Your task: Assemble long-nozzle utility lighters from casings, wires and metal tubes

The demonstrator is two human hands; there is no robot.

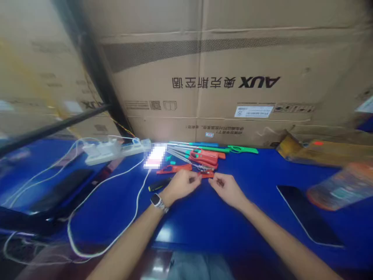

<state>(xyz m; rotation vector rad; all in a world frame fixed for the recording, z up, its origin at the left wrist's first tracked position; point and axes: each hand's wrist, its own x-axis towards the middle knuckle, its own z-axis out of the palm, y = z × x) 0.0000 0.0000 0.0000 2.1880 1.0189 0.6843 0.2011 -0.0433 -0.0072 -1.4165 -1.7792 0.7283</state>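
Note:
Between my hands is a small red plastic lighter shell [207, 174], with fine inner parts too small to make out. My left hand [183, 184], wearing a watch [156, 200] at the wrist, pinches its left end. At the right end, the fingers of my right hand [227, 188] are closed on the shell. Just behind lie several red long-necked lighters [205, 157] with metal tubes. A red lighter casing [173, 168] rests behind my left hand, and a black and yellow screwdriver [159, 184] lies partly covered by that hand.
Green lighter [243, 149] at the back. Lit phone [155, 156], its screen blurred out, is plugged into a white cable [136, 208]. Power strips [101, 151] stand left. On the right are a dark tablet-like slab [309, 216] and a clear jar [344, 188]. Large cardboard boxes [221, 58] form the back wall.

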